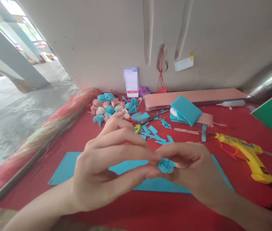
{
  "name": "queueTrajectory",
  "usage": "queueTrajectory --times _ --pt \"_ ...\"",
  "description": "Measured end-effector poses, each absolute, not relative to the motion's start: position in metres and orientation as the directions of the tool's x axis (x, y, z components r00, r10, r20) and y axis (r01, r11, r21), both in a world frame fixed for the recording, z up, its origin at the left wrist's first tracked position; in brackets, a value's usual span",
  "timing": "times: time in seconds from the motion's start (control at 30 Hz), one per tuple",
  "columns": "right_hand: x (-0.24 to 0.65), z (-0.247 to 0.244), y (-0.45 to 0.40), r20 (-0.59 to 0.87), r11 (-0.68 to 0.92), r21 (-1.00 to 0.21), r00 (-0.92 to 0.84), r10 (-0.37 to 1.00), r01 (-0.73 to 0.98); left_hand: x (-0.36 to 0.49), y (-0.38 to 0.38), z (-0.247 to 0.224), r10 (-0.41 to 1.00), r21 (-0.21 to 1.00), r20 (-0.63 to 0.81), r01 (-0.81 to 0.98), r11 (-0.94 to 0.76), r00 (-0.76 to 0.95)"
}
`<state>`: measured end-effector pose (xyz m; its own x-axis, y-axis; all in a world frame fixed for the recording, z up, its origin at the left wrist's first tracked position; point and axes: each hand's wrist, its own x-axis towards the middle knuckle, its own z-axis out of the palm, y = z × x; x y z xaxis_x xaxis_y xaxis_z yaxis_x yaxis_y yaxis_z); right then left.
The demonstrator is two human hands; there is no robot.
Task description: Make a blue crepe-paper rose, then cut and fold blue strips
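Note:
A small rolled blue paper rose is held between my two hands, above a wide blue paper sheet on the red table. My left hand pinches the rose's left side between thumb and forefinger, its other fingers stretched over the sheet. Curled around the right side and underneath, my right hand grips the same rose; some of its fingertips are hidden. Beyond my hands lie scissors with yellow and red handles, among cut blue scraps.
Blue, pink and white paper flowers are piled at the back left. A phone leans on the wall. Folded blue paper and a pink strip lie behind. At right are a yellow glue gun and white bottle.

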<state>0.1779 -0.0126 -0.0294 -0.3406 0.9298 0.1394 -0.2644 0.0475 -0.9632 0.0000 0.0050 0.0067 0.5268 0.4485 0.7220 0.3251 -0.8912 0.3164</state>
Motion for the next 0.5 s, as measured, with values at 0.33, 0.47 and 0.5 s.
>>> queueTrajectory --times 0.33,0.47,0.5 --pt "0.1762 -0.0258 -0.0126 0.230 0.180 -0.963 -0.267 0.936 -0.199 0.0030 0.0031 0.0046 0.465 0.329 0.707 0.334 -0.883 0.534" --pt "0.1753 -0.0234 -0.0124 0.254 0.220 -0.963 -0.255 0.933 -0.153 0.0032 0.0028 0.0052 0.464 0.318 0.716 0.348 -0.882 0.522" --pt "0.1755 -0.0229 -0.0126 0.261 0.232 -0.963 -0.257 0.931 -0.138 0.0032 0.0024 0.0051 0.466 0.321 0.724 0.350 -0.880 0.508"
